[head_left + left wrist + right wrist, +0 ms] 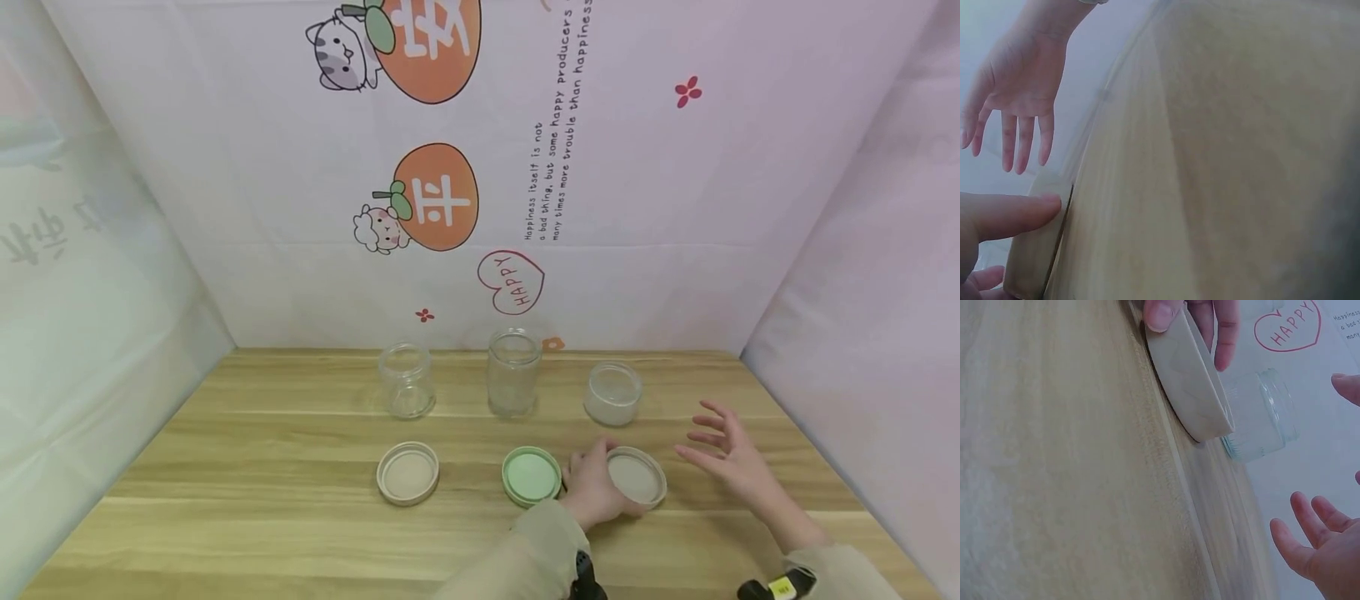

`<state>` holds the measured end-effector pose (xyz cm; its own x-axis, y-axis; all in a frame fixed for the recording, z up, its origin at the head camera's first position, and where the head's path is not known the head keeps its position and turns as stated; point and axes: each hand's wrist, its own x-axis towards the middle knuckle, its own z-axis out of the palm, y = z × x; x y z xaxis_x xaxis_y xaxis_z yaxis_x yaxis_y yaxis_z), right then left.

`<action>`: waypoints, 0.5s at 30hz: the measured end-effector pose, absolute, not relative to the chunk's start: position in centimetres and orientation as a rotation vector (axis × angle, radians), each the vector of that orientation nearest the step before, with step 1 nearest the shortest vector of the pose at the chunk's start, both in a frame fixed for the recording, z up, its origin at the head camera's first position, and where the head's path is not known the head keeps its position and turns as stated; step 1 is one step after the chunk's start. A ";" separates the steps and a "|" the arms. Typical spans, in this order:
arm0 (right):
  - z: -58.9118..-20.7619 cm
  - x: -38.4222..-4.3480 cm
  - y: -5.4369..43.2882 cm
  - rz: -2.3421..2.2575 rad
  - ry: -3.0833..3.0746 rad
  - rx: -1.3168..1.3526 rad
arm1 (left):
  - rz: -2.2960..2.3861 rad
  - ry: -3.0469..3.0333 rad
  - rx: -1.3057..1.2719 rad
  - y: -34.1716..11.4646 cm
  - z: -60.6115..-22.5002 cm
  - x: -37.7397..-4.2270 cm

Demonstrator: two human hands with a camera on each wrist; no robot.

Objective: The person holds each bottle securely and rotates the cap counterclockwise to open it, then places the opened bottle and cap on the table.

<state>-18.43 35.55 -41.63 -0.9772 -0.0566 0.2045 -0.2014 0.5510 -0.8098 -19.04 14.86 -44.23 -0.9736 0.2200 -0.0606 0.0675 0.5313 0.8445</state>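
Note:
My left hand (596,487) holds a round beige jar lid (637,477) by its left side, thumb at the near edge and fingers at the far edge. The lid lies with its hollow side up on the wooden table, and in the left wrist view the thumb (1019,215) presses its side wall. To the right of the lid, my right hand (731,458) hovers with fingers spread and nothing in them. A short glass jar (613,396) stands behind the lid. Close to the left hand's fingers lies a green lid (531,475).
A tall glass jar (513,379) stands at the back middle, with another glass jar (408,387) to its left. In front of that one lies a second beige lid (407,472). Printed white cloth (622,167) walls the table (262,475) at back and sides.

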 end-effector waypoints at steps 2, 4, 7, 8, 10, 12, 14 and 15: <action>-41.7 -18.5 35.5 1.403 -2.630 0.219 | 1.411 2.620 0.262 14.9 -44.3 -19.0; -41.7 -18.5 35.5 1.406 -2.639 0.217 | 1.374 2.649 0.280 14.9 -44.4 -19.0; -41.8 -18.5 35.4 1.412 -2.643 0.217 | 1.279 2.707 0.339 14.9 -44.5 -19.0; -41.8 -18.4 35.4 1.413 -2.644 0.220 | 1.243 2.723 0.359 14.9 -44.5 -19.0; -41.7 -18.4 35.3 1.421 -2.639 0.225 | 1.190 2.738 0.403 14.8 -44.4 -19.1; -41.6 -18.3 35.1 1.428 -2.621 0.233 | 1.201 2.714 0.428 14.6 -44.0 -19.1; -41.4 -18.3 34.9 1.436 -2.591 0.250 | 1.232 2.675 0.449 14.3 -43.5 -19.2; -41.3 -18.3 34.7 1.441 -2.570 0.264 | 1.252 2.653 0.461 14.1 -43.1 -19.2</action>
<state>-18.32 34.72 -41.29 -0.9675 -0.0653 0.2444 -0.2426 0.5134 -0.8232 -19.19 14.09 -43.13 -0.9375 0.3473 -0.0231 0.2030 0.5995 0.7742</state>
